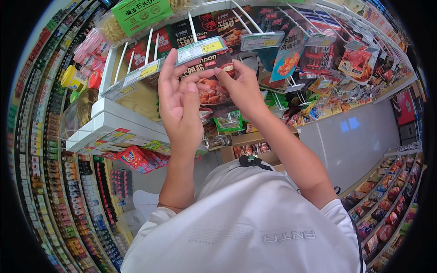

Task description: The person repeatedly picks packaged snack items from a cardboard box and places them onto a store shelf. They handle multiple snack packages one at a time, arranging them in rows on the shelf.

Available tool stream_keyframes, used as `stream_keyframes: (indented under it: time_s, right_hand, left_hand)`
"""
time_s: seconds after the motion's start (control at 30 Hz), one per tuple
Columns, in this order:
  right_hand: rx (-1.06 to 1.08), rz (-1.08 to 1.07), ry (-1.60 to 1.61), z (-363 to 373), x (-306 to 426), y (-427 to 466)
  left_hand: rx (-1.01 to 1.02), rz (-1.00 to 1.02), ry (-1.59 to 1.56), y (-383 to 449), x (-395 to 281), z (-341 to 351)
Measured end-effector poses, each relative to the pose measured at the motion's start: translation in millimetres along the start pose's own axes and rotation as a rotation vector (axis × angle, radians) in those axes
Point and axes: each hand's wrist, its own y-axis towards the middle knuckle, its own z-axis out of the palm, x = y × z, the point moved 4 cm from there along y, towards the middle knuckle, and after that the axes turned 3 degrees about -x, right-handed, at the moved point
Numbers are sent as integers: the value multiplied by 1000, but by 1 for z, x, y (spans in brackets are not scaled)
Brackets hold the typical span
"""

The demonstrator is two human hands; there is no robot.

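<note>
In front of me, a dark snack pouch (214, 95) with a picture of red, sauced beef tendon sits below a price tag holder (201, 50) on a hook. My right hand (243, 87) grips the pouch's upper right edge, thumb in front. At its left side is my left hand (181, 105), palm turned toward me and fingers spread, partly covering the pouch. Its raised index finger reaches the tag holder's left end. Similar dark pouches (186, 31) hang behind the tag. The pouch's hanging hole is hidden.
White metal hooks (251, 18) jut toward me with more tags. A blue snack pouch (288, 54) hangs to the right. Below stands an open cardboard box (227, 153) holding packs. A white shelf end (112, 117) lies left, bottle shelves (54, 163) beyond, and snack shelves (385, 208) at lower right.
</note>
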Motion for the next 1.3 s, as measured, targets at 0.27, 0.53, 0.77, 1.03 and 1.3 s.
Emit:
stream_keyframes:
  time_s: [0.27, 0.53, 0.77, 1.03, 1.3]
  right_hand:
    - [-15, -3, 8, 4, -17, 37]
    - [-54, -38, 46, 7, -41, 64]
    - [-149, -99, -27, 10, -53, 86]
    - [-207, -21, -195, 5, -56, 97]
    - [-360, -313, -370, 0, -62, 91]
  left_hand:
    - [-5, -29, 88, -15, 11, -5]
    - [-2, -68, 107, -23, 26, -15]
    - [92, -125, 171, -39, 56, -18]
    - [165, -248, 311, -59, 78, -26]
    - [158, -227, 336, -64, 86, -29]
